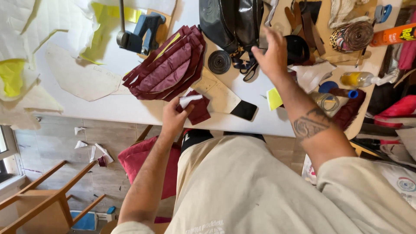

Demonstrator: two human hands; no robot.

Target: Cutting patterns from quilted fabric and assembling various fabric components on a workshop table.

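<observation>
My left hand [173, 119] is pinching a small maroon leather piece [199, 108] with a white scrap at the edge of the white table [108, 108]. My right hand [273, 54] is reaching, fingers loosely spread and holding nothing, over dark scissors [249, 71] beside the glossy black bag [232, 21]. Stacked maroon curved panels [167, 67] are lying nearby. The scissors are partly hidden.

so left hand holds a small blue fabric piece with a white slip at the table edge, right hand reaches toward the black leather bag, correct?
Not quite: the small fabric piece in the left hand is maroon, not blue, per the head view. The rest stands: white slip, table edge, right hand reaching toward the black leather bag.
</observation>
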